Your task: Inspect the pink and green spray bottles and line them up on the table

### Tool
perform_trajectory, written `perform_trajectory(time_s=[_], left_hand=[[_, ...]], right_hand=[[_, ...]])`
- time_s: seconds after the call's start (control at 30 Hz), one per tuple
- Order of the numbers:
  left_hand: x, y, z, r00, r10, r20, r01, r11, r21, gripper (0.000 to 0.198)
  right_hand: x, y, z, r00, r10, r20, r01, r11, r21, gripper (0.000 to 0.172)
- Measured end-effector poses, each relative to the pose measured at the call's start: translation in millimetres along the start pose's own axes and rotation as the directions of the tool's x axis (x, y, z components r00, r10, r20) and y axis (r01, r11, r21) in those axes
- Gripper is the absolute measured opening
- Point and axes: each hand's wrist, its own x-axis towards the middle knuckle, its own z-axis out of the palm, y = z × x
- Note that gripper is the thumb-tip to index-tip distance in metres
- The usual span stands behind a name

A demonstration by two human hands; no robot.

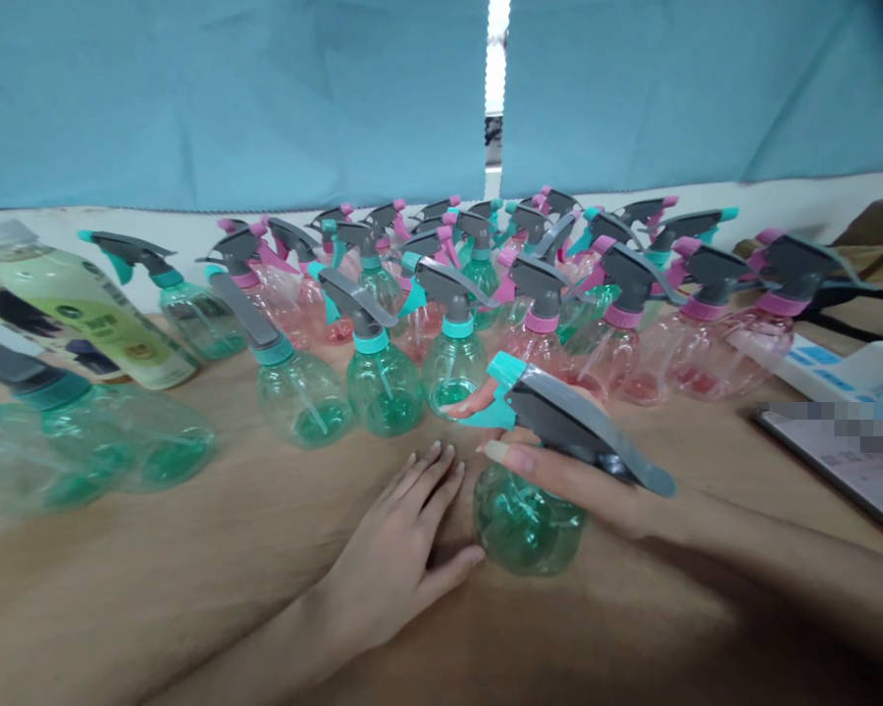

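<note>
My right hand [589, 485] is wrapped around the neck of a green spray bottle [530, 529], its thumb crossing just below the grey and turquoise trigger head. Some of its fingers are hidden behind the bottle. The bottle stands nearly upright at the front of the table. To its left, my left hand [401, 549] lies flat on the wood with fingers stretched out, holding nothing. Closest behind the hands are a green spray bottle [452, 368] with a turquoise collar and another green spray bottle [387, 387].
Several pink spray bottles [622, 363] and green ones crowd the back of the wooden table [265, 569]. More green bottles [169, 441] stand at left, near a pale green labelled bottle [95, 314]. A flat dark-edged device [839, 461] lies at right. A blue cloth [228, 98] hangs behind.
</note>
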Motion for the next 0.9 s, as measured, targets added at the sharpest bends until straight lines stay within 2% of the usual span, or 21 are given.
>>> perform_trajectory(time_s=[0.23, 0.37, 0.53, 0.77, 0.9], left_hand=[[-0.4, -0.2, 0.8, 0.999, -0.008, 0.034, 0.007, 1.000, 0.025, 0.067], [-0.4, -0.4, 1.5, 1.000, -0.003, 0.002, 0.003, 1.000, 0.013, 0.065], [-0.1, -0.5, 1.0, 1.000, 0.000, 0.006, 0.000, 1.000, 0.018, 0.065], [-0.7, -0.4, 0.2, 1.000, -0.008, 0.003, 0.008, 1.000, 0.019, 0.065], [-0.1, -0.7, 0.5, 1.000, -0.006, 0.000, 0.006, 1.000, 0.011, 0.064]], right_hand=[[-0.8, -2.0, -0.9, 0.999, -0.035, -0.018, 0.035, 0.999, -0.023, 0.017], [0.8, -1.5, -1.1, 1.000, -0.023, -0.007, 0.023, 1.000, -0.006, 0.023], [2.0, 3.3, 0.4, 1.000, 0.003, 0.002, -0.003, 0.998, 0.058, 0.006], [1.5, 1.4, 1.7, 0.999, 0.006, -0.034, -0.006, 1.000, -0.001, 0.009], [-1.1, -2.8, 2.7, 0.994, 0.076, -0.082, -0.079, 0.996, -0.032, 0.017]])
